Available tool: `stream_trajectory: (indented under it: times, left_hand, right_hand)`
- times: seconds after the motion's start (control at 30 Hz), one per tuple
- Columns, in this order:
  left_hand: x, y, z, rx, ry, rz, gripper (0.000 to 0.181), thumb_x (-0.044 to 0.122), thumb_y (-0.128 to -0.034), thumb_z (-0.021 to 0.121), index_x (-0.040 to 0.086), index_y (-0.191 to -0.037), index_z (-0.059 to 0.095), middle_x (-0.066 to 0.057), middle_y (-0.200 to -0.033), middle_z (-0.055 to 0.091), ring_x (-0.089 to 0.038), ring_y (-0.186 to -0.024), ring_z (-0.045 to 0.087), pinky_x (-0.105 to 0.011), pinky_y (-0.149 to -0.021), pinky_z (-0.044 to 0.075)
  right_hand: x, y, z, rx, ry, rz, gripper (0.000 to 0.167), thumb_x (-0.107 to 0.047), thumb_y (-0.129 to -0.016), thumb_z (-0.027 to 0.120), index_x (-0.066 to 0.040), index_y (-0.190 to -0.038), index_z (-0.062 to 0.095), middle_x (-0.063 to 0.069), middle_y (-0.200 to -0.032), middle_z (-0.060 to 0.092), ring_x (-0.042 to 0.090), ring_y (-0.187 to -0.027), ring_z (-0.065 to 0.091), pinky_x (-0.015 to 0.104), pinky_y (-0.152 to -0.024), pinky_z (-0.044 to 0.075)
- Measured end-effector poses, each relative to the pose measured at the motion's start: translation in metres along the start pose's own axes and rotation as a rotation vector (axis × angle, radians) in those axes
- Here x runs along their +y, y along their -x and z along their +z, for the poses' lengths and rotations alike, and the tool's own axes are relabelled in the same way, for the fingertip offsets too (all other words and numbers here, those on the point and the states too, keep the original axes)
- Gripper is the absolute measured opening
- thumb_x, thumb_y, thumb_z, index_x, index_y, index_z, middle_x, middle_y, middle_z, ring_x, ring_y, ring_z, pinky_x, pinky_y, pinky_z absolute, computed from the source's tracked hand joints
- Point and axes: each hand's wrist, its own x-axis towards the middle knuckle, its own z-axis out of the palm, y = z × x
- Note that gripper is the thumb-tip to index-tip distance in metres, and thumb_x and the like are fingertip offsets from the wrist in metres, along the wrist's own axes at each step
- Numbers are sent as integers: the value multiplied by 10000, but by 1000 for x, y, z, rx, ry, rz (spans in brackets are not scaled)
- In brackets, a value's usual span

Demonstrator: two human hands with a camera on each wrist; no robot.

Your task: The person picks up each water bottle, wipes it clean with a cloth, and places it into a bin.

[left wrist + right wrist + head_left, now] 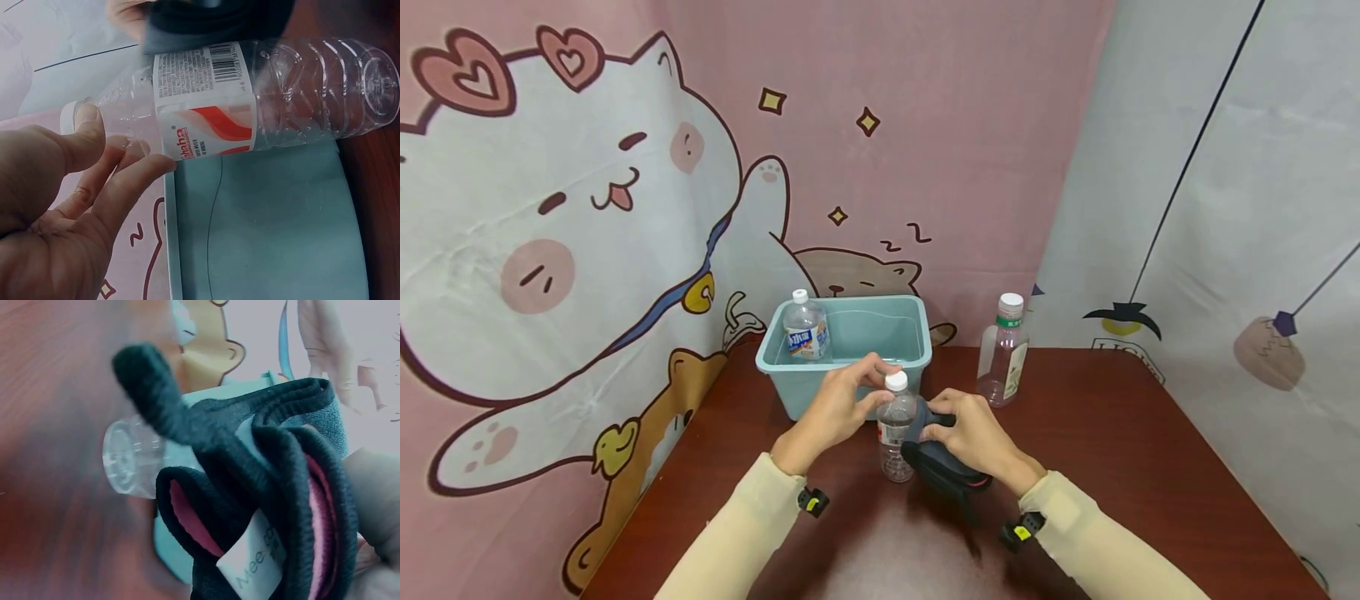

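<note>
A clear plastic bottle [893, 442] with a white cap stands upright on the table in front of the blue-green bin. My left hand [841, 398] pinches it near the cap and neck. In the left wrist view, the bottle [209, 119] shows a white and red label, and its thumb side lies against the cap. My right hand [976, 427] grips a bunched dark grey cloth [942, 467] against the bottle's right side. Pink lining and a white tag [253, 559] show on the cloth in the right wrist view. Its folds hide part of the bottle.
The blue-green bin [842, 293] sits at the back of the brown table [1112, 450], with a blue-labelled bottle [806, 329] inside on the left. To the right, another clear bottle [1002, 354] with a white cap and green neck band stands near the back edge.
</note>
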Motion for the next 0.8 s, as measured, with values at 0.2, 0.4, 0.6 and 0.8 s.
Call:
stream_trajectory:
  times: [0.2,0.4,0.6,0.8]
  left_hand:
    - [0,0,0,1,5,-6,328,105,-1044,861,164,-1343,742,-68,-1183,836,-288,-1144,872,-441,-981,726]
    - [2,-2,0,3,7,-4,330,100,-1037,871,181,-1340,771,-72,-1177,847,-291,-1148,872,-418,-976,726]
    - [1,-2,-1,-2,26,-15,322,90,-1037,866,166,-1335,772,-94,-1162,847,-316,-1158,870,-513,-1013,716]
    - [0,-3,-3,-15,20,-22,319,108,-1045,859,169,-1344,764,-93,-1168,864,-307,-1170,866,-506,-1015,716]
  right_hand:
    - [-8,-7,-9,57,-20,-4,410,-118,-923,1007,-47,-1308,884,9,-1160,848,216,-1099,828,321,-912,687]
    - [-18,-18,-14,105,-64,10,408,-187,-931,1008,-91,-1310,893,-3,-1142,837,205,-1032,813,243,-785,626]
    - [-25,-24,-14,114,-72,22,375,-184,-938,1006,-113,-1292,905,-2,-1146,840,206,-1046,809,236,-795,624]
    - [-26,-24,-14,109,-81,24,391,-182,-937,1007,-112,-1307,900,6,-1156,847,204,-1041,814,231,-794,635]
